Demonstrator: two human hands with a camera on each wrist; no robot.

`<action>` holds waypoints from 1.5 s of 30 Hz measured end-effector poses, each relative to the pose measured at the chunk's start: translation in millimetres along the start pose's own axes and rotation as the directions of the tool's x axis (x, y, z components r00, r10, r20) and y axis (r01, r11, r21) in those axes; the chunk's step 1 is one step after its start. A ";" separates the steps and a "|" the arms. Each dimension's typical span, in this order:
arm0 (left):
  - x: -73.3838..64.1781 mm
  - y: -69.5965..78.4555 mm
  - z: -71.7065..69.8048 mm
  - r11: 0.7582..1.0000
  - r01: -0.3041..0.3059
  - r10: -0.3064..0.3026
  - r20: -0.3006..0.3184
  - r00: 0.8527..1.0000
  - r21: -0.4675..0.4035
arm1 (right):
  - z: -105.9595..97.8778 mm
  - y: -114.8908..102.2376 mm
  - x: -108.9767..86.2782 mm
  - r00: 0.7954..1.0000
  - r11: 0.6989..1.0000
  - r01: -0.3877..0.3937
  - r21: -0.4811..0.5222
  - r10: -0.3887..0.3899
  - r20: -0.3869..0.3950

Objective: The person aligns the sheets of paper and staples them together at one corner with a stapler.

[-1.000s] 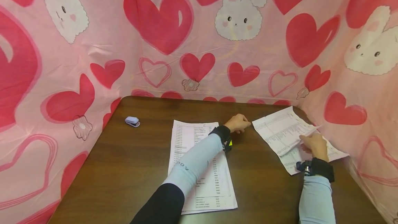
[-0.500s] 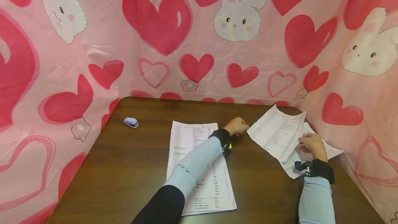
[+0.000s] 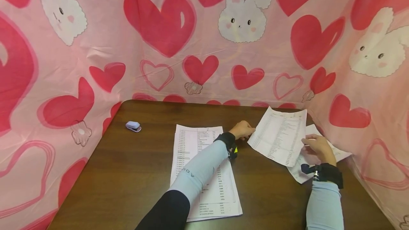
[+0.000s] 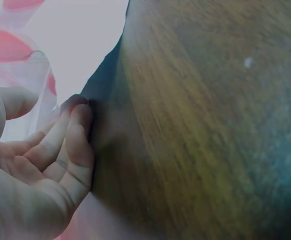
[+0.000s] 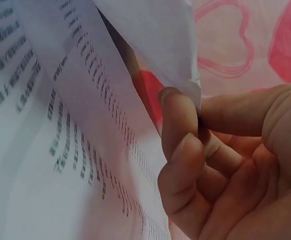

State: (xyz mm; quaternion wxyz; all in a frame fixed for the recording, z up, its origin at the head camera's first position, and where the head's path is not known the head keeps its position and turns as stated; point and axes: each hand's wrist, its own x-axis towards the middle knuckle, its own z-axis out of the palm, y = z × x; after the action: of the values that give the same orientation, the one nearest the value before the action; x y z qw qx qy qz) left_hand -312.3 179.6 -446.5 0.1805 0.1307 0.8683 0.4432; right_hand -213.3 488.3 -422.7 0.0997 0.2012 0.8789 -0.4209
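My right hand point(image 3: 319, 147) pinches the right edge of a printed sheet point(image 3: 278, 136), which is raised at the right of the table. In the right wrist view, thumb and index finger meet on the paper's point(image 5: 150, 35) corner. Below it lies another printed sheet point(image 3: 298, 174), partly covered. My left hand point(image 3: 243, 130) has its fingertips right at the left edge of the raised sheet. The left wrist view shows its thumb point(image 4: 23, 102) apart from the loosely bent fingers point(image 4: 79, 145), with the white sheet point(image 4: 93, 35) just beyond.
A stack of printed papers point(image 3: 191, 141) lies mid-table under my left forearm. At the back left of the brown table point(image 3: 140, 166) sits a small lilac stapler point(image 3: 133, 126). A pink curtain point(image 3: 198, 45) with hearts and rabbits surrounds the table's back and sides.
The pinched sheet has swung left and straightened, its left edge coming to my left fingertips and more of the sheet beneath showing. Both hands have moved only slightly.
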 end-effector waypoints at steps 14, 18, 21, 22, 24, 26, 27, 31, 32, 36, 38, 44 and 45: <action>14.8 -1.9 4.2 0.989 0.072 -0.075 0.018 0.997 0.131 | 6.0 -7.6 -1.4 0.999 1.000 0.021 0.015 -0.022 0.040; 14.7 -1.0 3.2 0.988 0.096 -0.100 0.025 0.995 0.121 | 6.5 -7.5 -0.4 0.999 0.999 0.010 0.033 -0.012 0.043; 14.3 -0.6 2.2 0.990 0.105 -0.107 0.028 0.994 0.092 | 6.7 -7.2 1.6 0.999 0.999 0.002 0.039 -0.004 0.038; 14.3 -0.7 1.8 0.991 0.106 -0.109 0.033 0.993 0.083 | 6.6 -6.9 2.5 0.999 0.999 0.000 0.041 -0.001 0.038; 13.5 -1.3 1.4 0.991 0.112 -0.115 0.048 0.992 0.067 | 6.8 -6.6 3.9 0.999 0.999 -0.006 0.039 0.005 0.038; 12.5 -1.8 0.8 0.991 0.117 -0.121 0.066 0.990 0.064 | 7.1 -6.7 4.8 0.999 1.000 -0.013 0.027 0.012 0.042; 11.5 -1.5 -0.1 0.991 0.114 -0.118 0.071 0.990 0.064 | 7.3 -6.8 5.2 0.999 1.000 -0.012 0.022 0.011 0.046; 5.6 2.6 -5.1 0.995 0.086 -0.090 0.089 0.992 0.042 | 7.4 -7.0 5.8 0.998 1.000 0.001 0.010 -0.001 0.060; 4.0 4.1 -6.8 0.997 0.074 -0.077 0.096 0.992 0.032 | 7.1 -7.3 5.6 0.998 1.000 0.002 0.010 -0.003 0.057; -3.4 11.9 -15.7 1.000 0.027 -0.025 0.137 0.990 -0.014 | 5.7 -8.0 4.1 1.000 1.000 0.011 0.010 -0.011 0.030; -7.2 15.3 -21.6 0.999 0.011 -0.006 0.153 0.988 -0.030 | 5.5 -9.0 2.9 1.000 1.000 0.015 0.003 -0.015 0.019; -17.1 18.7 -47.5 0.997 -0.042 0.054 0.184 0.982 -0.071 | 8.5 -20.7 3.3 0.997 0.997 0.073 -0.012 -0.073 -0.001; -18.1 17.9 -52.0 0.996 -0.042 0.056 0.186 0.981 -0.078 | 9.1 -23.8 3.8 0.996 0.996 0.088 -0.019 -0.088 -0.005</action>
State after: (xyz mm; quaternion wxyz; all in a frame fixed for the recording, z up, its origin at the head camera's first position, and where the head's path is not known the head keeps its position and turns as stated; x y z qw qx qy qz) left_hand -317.1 145.3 -400.0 0.2555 0.1866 0.8268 0.4650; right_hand -227.0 468.8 -413.1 0.0805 0.1623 0.8910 -0.4162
